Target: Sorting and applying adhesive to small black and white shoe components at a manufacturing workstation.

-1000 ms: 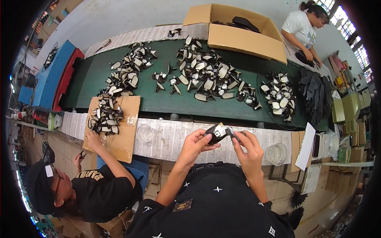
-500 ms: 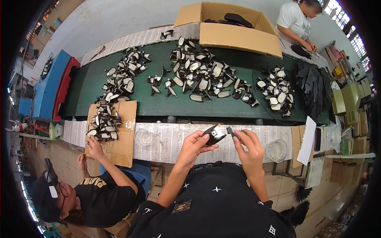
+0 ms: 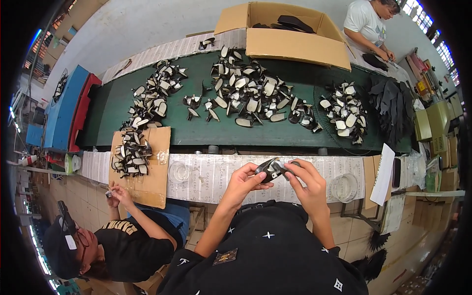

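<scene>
Both my hands hold one small black-and-white shoe piece (image 3: 272, 168) above the paper-covered bench edge (image 3: 216, 174). My left hand (image 3: 244, 180) grips its left end with thumb and fingers. My right hand (image 3: 306, 181) pinches its right end from above. Beyond them, the green belt (image 3: 196, 129) carries heaps of similar black-and-white pieces (image 3: 250, 96).
A person in a black shirt (image 3: 123, 246) sits at lower left by a cardboard sheet (image 3: 147, 172) with more pieces. An open cardboard box (image 3: 290, 34) stands at the back, another person (image 3: 368, 24) beside it. Two clear round dishes (image 3: 343, 187) rest on the bench. Black soles (image 3: 393, 108) lie right.
My hands have kept hold of the piece and barely moved. The view has tilted a little, so the belt and box sit slightly higher. The person at lower left has shifted their head.
</scene>
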The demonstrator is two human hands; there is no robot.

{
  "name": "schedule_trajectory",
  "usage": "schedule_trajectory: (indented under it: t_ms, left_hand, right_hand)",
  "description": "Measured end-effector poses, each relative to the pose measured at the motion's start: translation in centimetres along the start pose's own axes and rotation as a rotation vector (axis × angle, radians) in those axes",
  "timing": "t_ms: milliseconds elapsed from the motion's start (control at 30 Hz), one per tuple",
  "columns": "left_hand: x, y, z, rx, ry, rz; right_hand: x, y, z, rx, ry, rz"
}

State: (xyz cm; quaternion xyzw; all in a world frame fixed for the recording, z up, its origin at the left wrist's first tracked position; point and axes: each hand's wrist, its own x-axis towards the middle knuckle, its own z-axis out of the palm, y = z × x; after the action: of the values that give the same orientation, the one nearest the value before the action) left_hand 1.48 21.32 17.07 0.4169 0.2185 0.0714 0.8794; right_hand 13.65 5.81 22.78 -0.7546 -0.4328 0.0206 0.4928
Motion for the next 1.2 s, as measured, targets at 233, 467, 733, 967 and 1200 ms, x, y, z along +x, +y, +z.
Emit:
schedule_trajectory:
  t_ms: [233, 467, 733, 967, 1200]
  left_hand:
    - [0.4, 0.0, 0.5, 0.029, -0.014, -0.016]
    - [0.5, -0.2, 0.6, 0.039, -0.005, -0.023]
    - [0.6, -0.3, 0.5, 0.028, -0.015, -0.040]
    - [0.7, -0.5, 0.6, 0.064, -0.013, -0.038]
    - [0.7, -0.3, 0.6, 0.071, -0.027, -0.044]
  right_hand:
    - [0.2, 0.5, 0.3, -0.050, -0.046, -0.051]
    - [0.1, 1.1, 0.1, -0.193, 0.010, -0.043]
    - [0.2, 0.9, -0.3, -0.105, 0.027, -0.067]
    - [-0.3, 0.8, 0.3, -0.148, 0.003, 0.036]
    - [-0.4, 1.4, -0.8, -0.141, 0.092, 0.048]
